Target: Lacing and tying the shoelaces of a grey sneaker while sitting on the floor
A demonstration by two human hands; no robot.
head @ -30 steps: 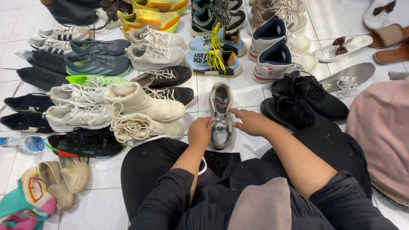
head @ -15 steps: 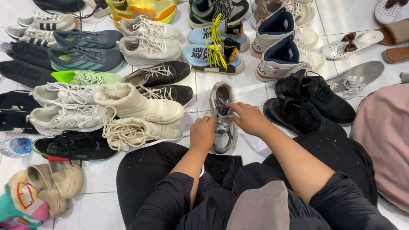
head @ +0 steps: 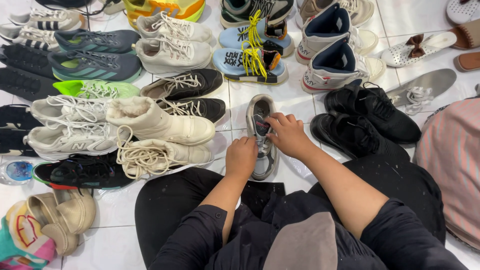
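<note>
A single grey sneaker (head: pixel 261 107) with white laces lies on the white tiled floor, toe toward me, right in front of my knees. My left hand (head: pixel 241 157) rests closed against its left side near the laces. My right hand (head: pixel 285 134) lies over the tongue, its fingertips pinching the laces at the upper eyelets. Both hands cover the middle of the shoe. I sit on the floor in black clothes.
Rows of shoes surround it: cream boots (head: pixel 160 122) and white trainers (head: pixel 75 140) at left, black sneakers (head: pixel 370 117) at right, blue shoes with yellow laces (head: pixel 250 62) ahead. A grey insole (head: pixel 422 85) and a pink striped cloth (head: pixel 450 165) lie at right. A water bottle (head: pixel 17 171) lies at left.
My right hand has slid from the shoe's right side up onto the tongue and laces. My left hand stays by the shoe. The view has tilted down slightly.
</note>
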